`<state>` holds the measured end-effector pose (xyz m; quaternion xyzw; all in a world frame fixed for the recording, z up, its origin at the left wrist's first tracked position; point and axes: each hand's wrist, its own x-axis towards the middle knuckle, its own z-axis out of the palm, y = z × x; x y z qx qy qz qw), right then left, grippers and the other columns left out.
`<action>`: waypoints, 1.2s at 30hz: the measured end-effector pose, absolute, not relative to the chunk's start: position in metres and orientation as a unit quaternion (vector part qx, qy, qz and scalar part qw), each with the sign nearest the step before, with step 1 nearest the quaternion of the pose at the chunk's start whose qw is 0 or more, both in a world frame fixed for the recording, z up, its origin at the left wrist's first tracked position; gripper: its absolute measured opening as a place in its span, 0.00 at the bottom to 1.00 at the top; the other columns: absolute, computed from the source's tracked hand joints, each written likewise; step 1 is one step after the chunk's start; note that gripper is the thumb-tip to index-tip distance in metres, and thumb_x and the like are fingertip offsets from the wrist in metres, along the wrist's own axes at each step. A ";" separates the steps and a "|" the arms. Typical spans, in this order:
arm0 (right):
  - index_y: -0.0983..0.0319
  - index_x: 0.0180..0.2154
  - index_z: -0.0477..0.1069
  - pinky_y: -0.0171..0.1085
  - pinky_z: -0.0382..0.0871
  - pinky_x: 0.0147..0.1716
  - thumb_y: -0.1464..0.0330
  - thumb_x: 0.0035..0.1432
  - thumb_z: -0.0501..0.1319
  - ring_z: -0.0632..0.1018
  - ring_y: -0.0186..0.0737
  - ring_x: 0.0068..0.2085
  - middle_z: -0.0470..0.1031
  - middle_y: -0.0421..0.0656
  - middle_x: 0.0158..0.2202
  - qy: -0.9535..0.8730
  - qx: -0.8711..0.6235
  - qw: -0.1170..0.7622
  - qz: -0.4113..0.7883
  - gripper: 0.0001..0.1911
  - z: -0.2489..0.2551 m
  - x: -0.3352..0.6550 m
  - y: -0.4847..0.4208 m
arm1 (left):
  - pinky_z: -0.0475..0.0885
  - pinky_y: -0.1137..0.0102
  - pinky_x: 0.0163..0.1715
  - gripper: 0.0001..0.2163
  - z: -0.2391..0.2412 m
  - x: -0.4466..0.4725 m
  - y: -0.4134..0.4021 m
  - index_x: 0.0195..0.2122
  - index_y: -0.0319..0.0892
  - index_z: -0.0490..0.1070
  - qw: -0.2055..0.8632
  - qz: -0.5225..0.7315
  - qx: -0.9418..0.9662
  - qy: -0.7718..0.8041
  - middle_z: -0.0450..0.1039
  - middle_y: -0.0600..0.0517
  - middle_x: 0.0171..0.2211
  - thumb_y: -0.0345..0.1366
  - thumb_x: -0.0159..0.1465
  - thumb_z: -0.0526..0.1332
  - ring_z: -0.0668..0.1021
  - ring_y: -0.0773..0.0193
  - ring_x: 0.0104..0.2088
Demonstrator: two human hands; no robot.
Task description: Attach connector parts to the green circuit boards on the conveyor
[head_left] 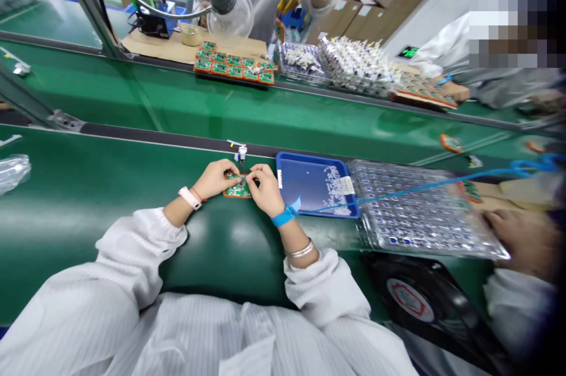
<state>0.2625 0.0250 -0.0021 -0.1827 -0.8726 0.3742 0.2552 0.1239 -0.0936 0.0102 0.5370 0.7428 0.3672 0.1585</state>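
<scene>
"Any writing you can read from here?"

"Not really. The blue plastic tray (309, 162) has a white paper label (347, 185) on it, and the round black fan (398, 299) below and right of that tray has a red-ringed sticker (410, 299). Both are too blurred to read."

"What else is around the tray?"

"Just right of it, a clear plastic blister tray (411, 211) full of small parts, with a blue cord (424, 193) lying across it. Past that is a co-worker's hand (517, 240)."

"And the hands?"

"Left of the tray, a green circuit board with an orange edge (237, 190) lies on the green conveyor belt (88, 234), between both hands. The left hand (215, 180), wearing a white smartwatch (190, 197), is curled against the board's left end. The right hand (266, 190), with a blue wrist strap (283, 217), pinches at the board's top edge, fingertips together. What they grip is too small to tell."
</scene>
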 end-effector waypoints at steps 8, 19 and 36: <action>0.61 0.21 0.66 0.45 0.64 0.43 0.70 0.51 0.56 0.69 0.43 0.37 0.69 0.45 0.28 -0.832 -0.393 0.322 0.223 0.08 -0.013 0.343 0.141 | 0.64 0.60 0.46 0.29 0.007 0.125 -0.105 0.49 0.43 0.65 0.109 0.260 0.647 0.708 0.70 0.46 0.48 0.53 0.50 0.65 0.70 0.50 0.47; 0.61 0.19 0.67 0.46 0.63 0.43 0.69 0.48 0.58 0.70 0.44 0.35 0.72 0.46 0.26 -0.860 -0.376 0.266 0.218 0.07 -0.030 0.347 0.159 | 0.63 0.61 0.48 0.32 0.007 0.113 -0.109 0.49 0.42 0.66 0.128 0.270 0.672 0.678 0.70 0.45 0.46 0.54 0.48 0.67 0.70 0.52 0.47; 0.61 0.21 0.65 0.48 0.65 0.45 0.70 0.51 0.55 0.70 0.45 0.41 0.69 0.49 0.33 -0.875 -0.321 0.286 0.223 0.08 -0.005 0.325 0.123 | 0.67 0.65 0.43 0.12 0.007 0.117 -0.106 0.39 0.42 0.72 0.131 0.389 0.607 0.681 0.75 0.50 0.38 0.43 0.59 0.60 0.74 0.59 0.40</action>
